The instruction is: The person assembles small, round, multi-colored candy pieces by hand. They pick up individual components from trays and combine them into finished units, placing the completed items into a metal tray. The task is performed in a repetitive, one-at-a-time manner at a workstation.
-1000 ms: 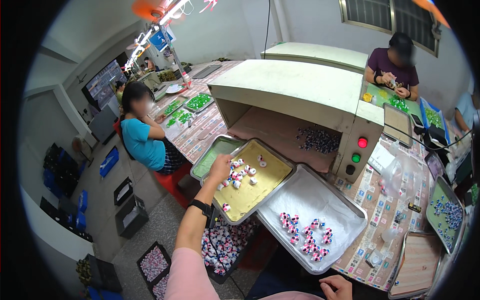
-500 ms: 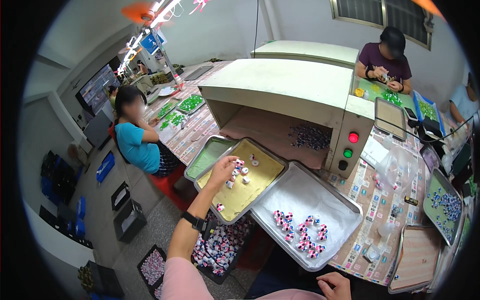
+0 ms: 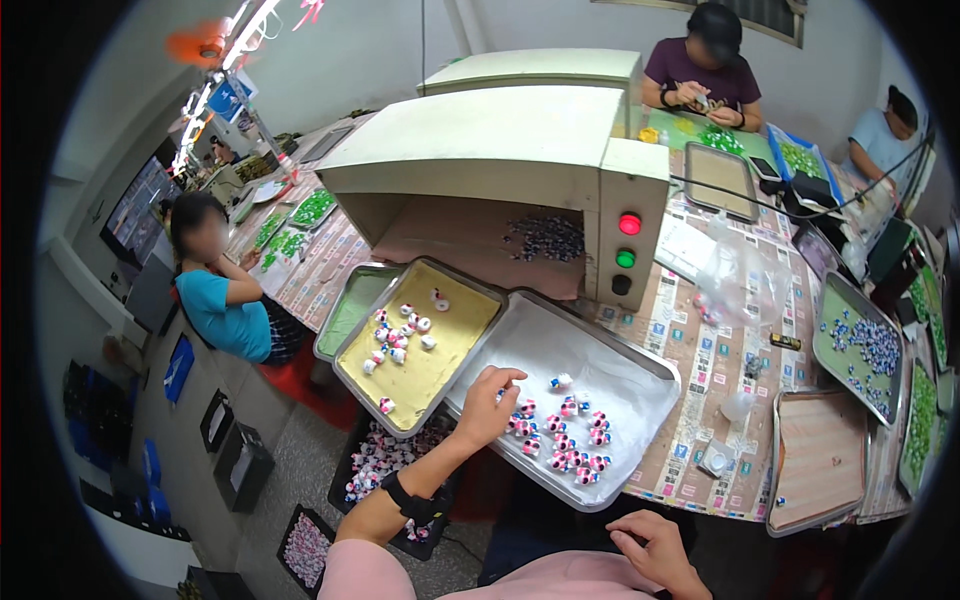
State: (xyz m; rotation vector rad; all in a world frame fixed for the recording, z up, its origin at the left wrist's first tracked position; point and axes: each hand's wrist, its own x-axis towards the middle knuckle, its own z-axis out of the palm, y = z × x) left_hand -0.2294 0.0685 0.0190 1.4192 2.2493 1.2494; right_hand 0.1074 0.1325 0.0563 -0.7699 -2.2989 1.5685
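1. The left hand [image 3: 488,410], fingers bent, hovers over the lined tray [image 3: 625,380]; whether it pinches anything, I cannot tell.
2. The right hand [image 3: 650,548] is half-curled near the lap, seemingly empty.
3. Painted figures [image 3: 562,443] already sit grouped there; loose pieces [image 3: 427,342] lie unsorted on the yellow tray [image 3: 455,310].
4. A cream machine [image 3: 460,130] blocks the far side.
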